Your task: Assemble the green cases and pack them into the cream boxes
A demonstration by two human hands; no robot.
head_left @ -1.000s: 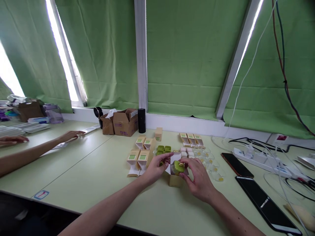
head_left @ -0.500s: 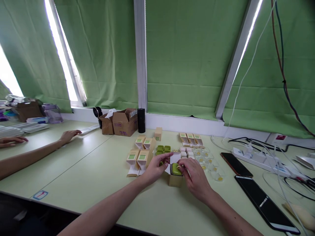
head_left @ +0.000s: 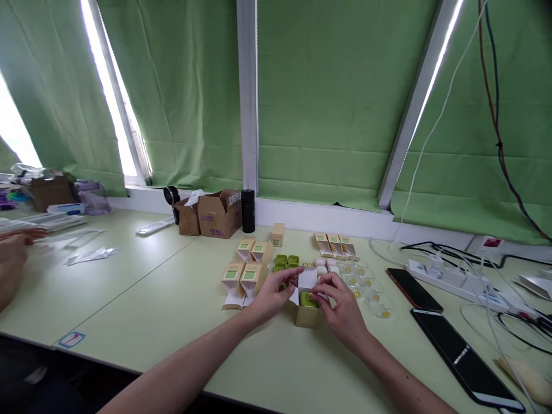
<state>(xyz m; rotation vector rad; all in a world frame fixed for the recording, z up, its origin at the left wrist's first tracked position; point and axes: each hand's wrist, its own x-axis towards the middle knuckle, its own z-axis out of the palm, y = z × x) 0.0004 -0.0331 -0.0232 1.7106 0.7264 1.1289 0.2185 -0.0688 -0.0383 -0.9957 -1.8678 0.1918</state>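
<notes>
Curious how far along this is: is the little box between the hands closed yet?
No, the box stands with its flap up and the green case shows inside.

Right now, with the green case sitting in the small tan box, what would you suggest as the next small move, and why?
I would probably press the green case fully down with the right hand: its top shows at the mouth of the tan box, the left hand steadies that box, and the white flap stands open.
</notes>
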